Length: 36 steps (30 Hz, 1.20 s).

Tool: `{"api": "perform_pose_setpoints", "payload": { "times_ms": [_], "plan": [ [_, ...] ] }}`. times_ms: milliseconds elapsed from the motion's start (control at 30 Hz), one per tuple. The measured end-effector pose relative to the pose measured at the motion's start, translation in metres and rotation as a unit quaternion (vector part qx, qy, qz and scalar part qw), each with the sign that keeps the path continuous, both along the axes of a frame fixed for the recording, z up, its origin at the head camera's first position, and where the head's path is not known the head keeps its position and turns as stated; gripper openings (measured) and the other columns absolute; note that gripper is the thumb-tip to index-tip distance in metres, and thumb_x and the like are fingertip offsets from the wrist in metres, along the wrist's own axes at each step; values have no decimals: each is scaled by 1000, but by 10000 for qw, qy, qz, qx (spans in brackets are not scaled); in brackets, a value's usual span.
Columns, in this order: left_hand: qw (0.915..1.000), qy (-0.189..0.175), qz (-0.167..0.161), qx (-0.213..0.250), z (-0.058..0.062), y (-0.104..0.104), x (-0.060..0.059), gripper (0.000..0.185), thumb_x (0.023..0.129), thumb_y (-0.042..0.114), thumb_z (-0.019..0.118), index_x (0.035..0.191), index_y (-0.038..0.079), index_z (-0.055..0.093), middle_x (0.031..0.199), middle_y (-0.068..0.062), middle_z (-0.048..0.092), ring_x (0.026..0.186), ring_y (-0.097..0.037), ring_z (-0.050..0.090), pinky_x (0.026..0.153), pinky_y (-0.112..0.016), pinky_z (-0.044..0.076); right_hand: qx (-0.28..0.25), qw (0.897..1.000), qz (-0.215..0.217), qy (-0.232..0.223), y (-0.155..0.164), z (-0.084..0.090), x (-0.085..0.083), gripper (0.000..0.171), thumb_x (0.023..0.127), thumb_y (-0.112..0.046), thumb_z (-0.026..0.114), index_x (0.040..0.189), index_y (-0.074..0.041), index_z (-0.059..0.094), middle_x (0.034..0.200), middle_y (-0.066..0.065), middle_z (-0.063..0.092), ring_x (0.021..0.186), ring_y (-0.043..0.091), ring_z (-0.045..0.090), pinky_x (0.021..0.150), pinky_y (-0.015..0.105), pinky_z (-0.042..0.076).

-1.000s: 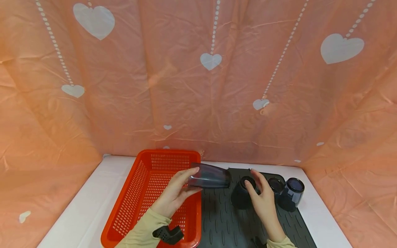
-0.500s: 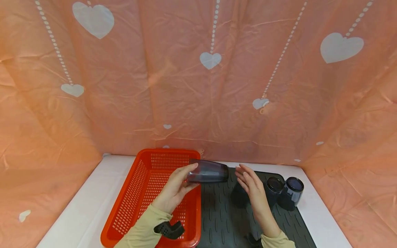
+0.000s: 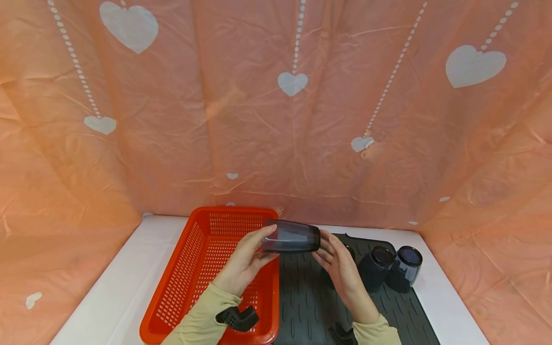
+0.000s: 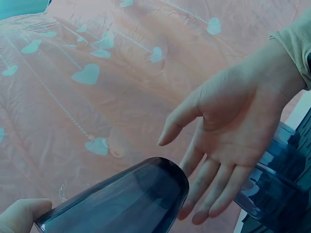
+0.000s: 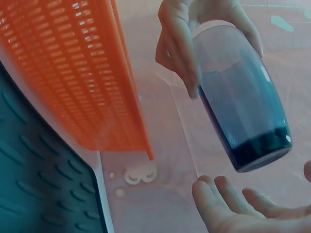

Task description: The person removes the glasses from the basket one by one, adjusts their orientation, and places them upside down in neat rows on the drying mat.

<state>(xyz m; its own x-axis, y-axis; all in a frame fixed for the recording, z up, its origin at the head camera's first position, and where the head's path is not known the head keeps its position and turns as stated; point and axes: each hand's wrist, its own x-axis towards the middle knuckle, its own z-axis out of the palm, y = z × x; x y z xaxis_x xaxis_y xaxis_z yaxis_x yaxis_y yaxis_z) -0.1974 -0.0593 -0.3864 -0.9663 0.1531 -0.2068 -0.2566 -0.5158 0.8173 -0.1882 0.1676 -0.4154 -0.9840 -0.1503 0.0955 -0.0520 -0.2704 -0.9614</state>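
Observation:
My left hand holds a dark tinted drinking glass by its mouth end, thumb on one side and fingers on the other. The glass lies sideways in the air, its thick base pointing right. My right hand is at that base with fingers extended; in the right wrist view a small gap shows between the fingertips and the glass. Base up on the dark mat stand two similar glasses, one beside the other. A third is mostly hidden behind my right hand.
A red perforated plastic basket stands at the left, partly under my left arm. The dark ridged mat lies to its right on a white table. Behind hangs an orange-pink curtain with pale hearts.
My right hand has left the standing glass on the mat and moved left to the base of the held glass. My left hand has raised that glass slightly.

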Motion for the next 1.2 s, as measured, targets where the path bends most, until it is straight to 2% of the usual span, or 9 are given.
{"api": "perform_pose_setpoints", "payload": {
  "times_ms": [167, 267, 367, 433, 533, 667, 1033, 1200],
  "plan": [
    [10000, 0, 8, -8, 0, 1, 0, 40, 84, 29, 74, 113, 5, 60, 104, -6, 62, 92, -25, 56, 89, -40, 49, -522, 9979, 31, -372, -8, -2, -1, 47, 105, -34, 36, 143, -7, 36, 134, 14, 48, 110, 26, 58, 101, 44, 41],
    [10000, 37, 18, -29, 1, 3, 0, 36, 84, 28, 74, 110, 5, 61, 101, -6, 62, 89, -25, 57, 87, -39, 49, -912, 9945, 41, -505, -13, -4, -1, 37, 104, -33, 37, 131, -10, 48, 126, 10, 55, 108, 26, 60, 100, 47, 41],
    [10000, 69, 28, -42, 1, 4, 0, 34, 85, 27, 74, 108, 5, 61, 99, -6, 62, 87, -24, 56, 86, -39, 49, -1189, 9915, 86, -526, -17, -6, -2, 30, 104, -31, 38, 123, -12, 53, 119, 10, 58, 108, 28, 60, 99, 49, 41],
    [10000, 72, 33, -41, 2, 5, 0, 33, 85, 26, 74, 108, 6, 60, 99, -5, 62, 88, -24, 56, 87, -39, 49, -1300, 9899, 143, -554, -19, -6, -2, 32, 104, -31, 37, 126, -12, 51, 120, 11, 57, 110, 30, 59, 100, 50, 40],
    [10000, 77, 27, -29, 3, 5, 1, 35, 85, 26, 73, 109, 6, 59, 100, -6, 62, 89, -25, 55, 88, -41, 48, -1434, 9873, 246, -640, -21, -6, -2, 42, 104, -32, 37, 139, -9, 38, 123, 13, 54, 112, 32, 57, 100, 50, 39],
    [9999, 82, -12, -74, 3, 5, 1, 41, 86, 28, 73, 112, 4, 54, 101, -6, 61, 91, -26, 53, 90, -41, 47, -1568, 9842, 340, -754, -24, -3, -3, 53, 103, -30, 39, 147, -3, 24, 125, 14, 52, 113, 31, 57, 100, 47, 41],
    [9998, -13, -44, -192, 3, 6, 1, 52, 85, 32, 74, 119, 1, 50, 108, -9, 57, 95, -27, 52, 94, -44, 46, -1860, 9778, 294, -915, -29, -2, -1, 52, 101, -22, 48, 146, -5, 28, 136, 13, 43, 116, 26, 56, 99, 45, 41],
    [9999, 17, -54, -160, 2, 6, 2, 51, 85, 31, 73, 119, 2, 48, 106, -8, 57, 94, -26, 53, 94, -44, 46, -1943, 9759, 263, -956, -31, -2, 0, 51, 100, -20, 50, 145, -5, 32, 135, 11, 45, 116, 25, 55, 100, 45, 41]
  ]
}}
